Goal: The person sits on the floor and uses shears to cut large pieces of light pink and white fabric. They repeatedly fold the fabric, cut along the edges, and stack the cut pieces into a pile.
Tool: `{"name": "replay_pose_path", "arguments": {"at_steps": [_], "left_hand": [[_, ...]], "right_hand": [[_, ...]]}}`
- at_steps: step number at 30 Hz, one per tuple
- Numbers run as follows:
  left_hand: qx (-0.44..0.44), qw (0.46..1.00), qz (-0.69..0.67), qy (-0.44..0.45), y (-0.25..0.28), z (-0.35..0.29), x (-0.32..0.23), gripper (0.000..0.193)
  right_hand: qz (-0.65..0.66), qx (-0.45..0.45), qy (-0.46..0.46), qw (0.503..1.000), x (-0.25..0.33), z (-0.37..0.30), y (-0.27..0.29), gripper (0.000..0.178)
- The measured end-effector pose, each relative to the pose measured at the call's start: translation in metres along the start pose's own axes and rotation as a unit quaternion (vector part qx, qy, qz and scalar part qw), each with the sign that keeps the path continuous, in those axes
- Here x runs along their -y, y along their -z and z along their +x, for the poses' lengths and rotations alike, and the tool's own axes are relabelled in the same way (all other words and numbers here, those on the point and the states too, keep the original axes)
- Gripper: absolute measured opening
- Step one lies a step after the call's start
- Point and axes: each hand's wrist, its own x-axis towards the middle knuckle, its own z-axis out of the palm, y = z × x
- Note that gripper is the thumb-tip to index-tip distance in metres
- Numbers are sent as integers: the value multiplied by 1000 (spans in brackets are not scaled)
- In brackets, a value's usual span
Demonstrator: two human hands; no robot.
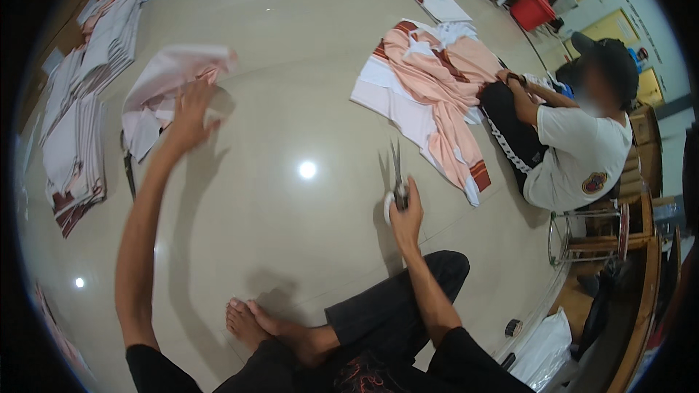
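Note:
My left hand (191,118) reaches out at the far left, its fingers apart. It is in front of a crumpled pale pink and white cloth piece (164,76), overlapping its right part; whether the fingertips touch it I cannot tell. My right hand (408,220) is closed around the handles of a pair of scissors (397,167), held above the floor with the blades pointing away from me and slightly apart. A dark, narrow object (129,175) lies beside the cloth piece, partly hidden under its edge.
Stacks of folded white cloth (73,145) line the left side. Peach, white and maroon cloth pieces (437,87) spread on the floor before a seated person (582,124) at the right. Behind that person stand a stool (590,236) and a red bucket (531,9). My bare feet (251,324) rest in front.

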Motion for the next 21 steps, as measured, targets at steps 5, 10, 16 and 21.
{"name": "replay_pose_path", "arguments": {"at_steps": [5,10,16,21], "left_hand": [[165,971,-166,46,-42,-99,-143,90],[167,959,-218,70,-32,-160,-231,77],[112,942,-261,180,-12,-211,-233,61],[-180,823,-346,413,22,-242,-217,49]], "right_hand": [[-103,3,214,971,25,138,-37,62],[-164,73,231,956,11,174,-90,62],[-107,136,221,960,90,32,-179,64],[116,383,171,900,170,-109,-174,59]]}}
